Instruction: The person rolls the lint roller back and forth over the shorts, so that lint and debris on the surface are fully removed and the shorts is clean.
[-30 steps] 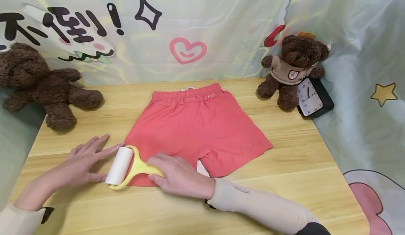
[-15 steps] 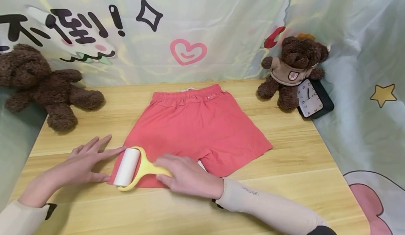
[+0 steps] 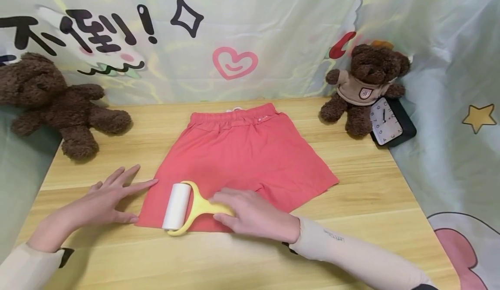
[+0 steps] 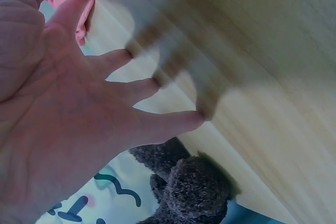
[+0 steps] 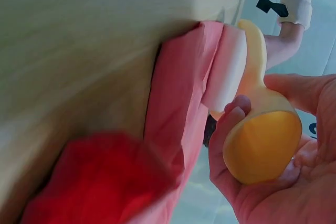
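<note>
Red shorts (image 3: 234, 155) lie flat on the wooden table, waistband toward the back. My right hand (image 3: 254, 214) grips the yellow handle of a lint roller (image 3: 177, 206), whose white cylinder rests on the lower left leg of the shorts. In the right wrist view, fingers and thumb curl round the handle (image 5: 262, 145), with the white roll against the red cloth beyond. My left hand (image 3: 103, 203) is spread on the table at the left, its index finger and thumb touching the edge of that leg. The left wrist view shows the left palm (image 4: 79, 108) with its fingers apart.
A brown teddy bear (image 3: 64, 103) sits at the back left. Another bear in a beige shirt (image 3: 363, 88) sits at the back right, with a black clock (image 3: 390, 123) leaning beside it. A printed curtain (image 3: 273, 34) hangs behind the table (image 3: 363, 220).
The right hand has drawn the lint roller rightward across the leg, away from its left edge. The left hand has stayed nearly still at that edge.
</note>
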The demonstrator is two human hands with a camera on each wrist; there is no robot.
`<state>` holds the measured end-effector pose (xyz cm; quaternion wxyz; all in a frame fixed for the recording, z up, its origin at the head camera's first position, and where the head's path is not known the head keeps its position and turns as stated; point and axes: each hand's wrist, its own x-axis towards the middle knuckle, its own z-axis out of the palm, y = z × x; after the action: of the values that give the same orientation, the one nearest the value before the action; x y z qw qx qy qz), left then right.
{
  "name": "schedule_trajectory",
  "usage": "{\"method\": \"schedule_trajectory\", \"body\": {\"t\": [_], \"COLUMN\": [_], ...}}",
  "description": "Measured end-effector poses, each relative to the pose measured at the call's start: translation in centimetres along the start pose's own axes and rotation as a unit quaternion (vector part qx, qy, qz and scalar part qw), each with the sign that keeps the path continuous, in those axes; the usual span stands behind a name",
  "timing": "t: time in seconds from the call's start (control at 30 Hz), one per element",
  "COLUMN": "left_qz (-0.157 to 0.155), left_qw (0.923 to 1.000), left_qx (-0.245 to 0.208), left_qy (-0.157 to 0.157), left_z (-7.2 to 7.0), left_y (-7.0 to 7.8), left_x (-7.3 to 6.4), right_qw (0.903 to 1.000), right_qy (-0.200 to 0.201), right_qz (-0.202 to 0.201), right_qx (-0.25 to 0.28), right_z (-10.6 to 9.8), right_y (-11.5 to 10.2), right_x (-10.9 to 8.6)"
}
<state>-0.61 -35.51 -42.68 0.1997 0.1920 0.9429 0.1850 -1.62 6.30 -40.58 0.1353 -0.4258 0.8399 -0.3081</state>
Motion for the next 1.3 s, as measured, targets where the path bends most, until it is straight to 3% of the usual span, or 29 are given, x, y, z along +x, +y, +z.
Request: {"method": "schedule_trajectory", "body": {"t": [0.13,0.3,0.57,0.87,1.3], "left_qz": [0.013,0.036,0.097,0.133,0.119], "left_qw": [0.9997,0.9971,0.9845,0.9754,0.9746], "left_qx": [-0.01,-0.017,0.051,0.083,0.088], "left_qy": [0.018,0.065,0.137,0.155,0.168], "left_z": [0.3,1.6,3.5,4.2,4.3], "left_y": [-0.1,-0.4,-1.7,-2.3,-1.8], "left_x": [-0.1,0.0,1.1,2.1,1.7], "right_qw": [1.0,0.9999,0.9999,0.9998,0.9994], "right_qy": [-0.004,-0.007,-0.008,-0.016,-0.033], "right_qz": [0.004,0.004,0.004,0.003,0.009], "right_qx": [-0.002,-0.007,-0.009,-0.007,-0.008], "right_z": [-0.4,-0.6,-0.5,-0.7,-1.7], "right_y": [0.2,0.2,0.3,0.4,1.6], "right_x": [-0.4,-0.4,-0.3,-0.3,-1.1]}}
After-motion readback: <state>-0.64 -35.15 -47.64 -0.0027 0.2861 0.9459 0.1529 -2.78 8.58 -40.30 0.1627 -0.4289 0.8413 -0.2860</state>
